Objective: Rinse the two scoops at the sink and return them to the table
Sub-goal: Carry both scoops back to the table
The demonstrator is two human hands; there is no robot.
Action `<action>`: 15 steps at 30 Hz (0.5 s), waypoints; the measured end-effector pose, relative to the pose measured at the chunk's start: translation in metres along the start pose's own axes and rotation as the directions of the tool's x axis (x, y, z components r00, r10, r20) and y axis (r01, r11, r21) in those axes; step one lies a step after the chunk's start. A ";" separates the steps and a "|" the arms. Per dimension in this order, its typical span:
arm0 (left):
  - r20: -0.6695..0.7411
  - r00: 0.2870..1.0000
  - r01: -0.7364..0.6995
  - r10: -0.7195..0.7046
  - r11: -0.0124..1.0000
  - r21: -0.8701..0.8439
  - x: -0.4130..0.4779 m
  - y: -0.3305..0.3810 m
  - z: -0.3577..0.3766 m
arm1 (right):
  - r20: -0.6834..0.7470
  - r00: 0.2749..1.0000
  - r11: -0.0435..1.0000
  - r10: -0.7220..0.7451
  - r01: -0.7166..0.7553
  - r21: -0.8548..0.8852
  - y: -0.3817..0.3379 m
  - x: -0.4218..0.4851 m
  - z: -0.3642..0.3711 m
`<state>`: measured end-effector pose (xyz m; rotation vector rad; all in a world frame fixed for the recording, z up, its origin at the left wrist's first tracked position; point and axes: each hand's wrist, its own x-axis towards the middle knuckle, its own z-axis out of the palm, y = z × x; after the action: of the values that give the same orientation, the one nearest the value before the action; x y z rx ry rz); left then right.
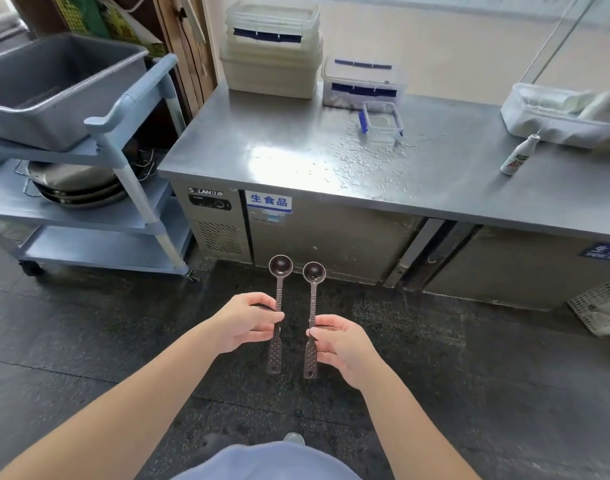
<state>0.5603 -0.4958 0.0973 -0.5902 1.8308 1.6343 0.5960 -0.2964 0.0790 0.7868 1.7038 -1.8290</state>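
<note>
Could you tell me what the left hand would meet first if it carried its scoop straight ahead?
Probably the steel front of the counter, below the tabletop: the left hand holds its scoop low, bowl forward. Depth is uncertain.

Below the counter's [296, 147] front-left corner, the control panel [210, 202] on the cabinet face reads "SOLAN" with small characters after it, too small to tell. Right beside it, a blue-and-white sign [269, 201] on the cabinet door says "生食品". Near the counter's right edge, the white bottle [516, 156] shows red letters, maybe "AD", partly cut. Another blue label [606, 252] on the far right door is too blurred.
</note>
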 end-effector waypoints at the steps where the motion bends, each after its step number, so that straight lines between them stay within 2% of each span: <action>1: 0.000 1.000 -0.002 0.002 1.000 0.006 0.006 0.005 0.006 | -0.011 1.000 1.000 0.010 -0.010 -0.005 -0.003 0.006 -0.005; 10: 0.019 0.999 0.041 -0.042 0.998 0.047 0.075 0.050 0.014 | -0.026 0.999 0.999 0.035 -0.035 0.004 -0.044 0.067 -0.017; 15: 0.045 0.998 0.041 -0.045 0.996 0.081 0.122 0.094 0.006 | -0.048 0.999 1.000 -0.001 0.002 0.030 -0.086 0.107 -0.016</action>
<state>0.4099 -0.4686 0.0795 -0.5482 1.8282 1.5261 0.4610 -0.2722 0.0618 0.8480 1.7106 -1.8545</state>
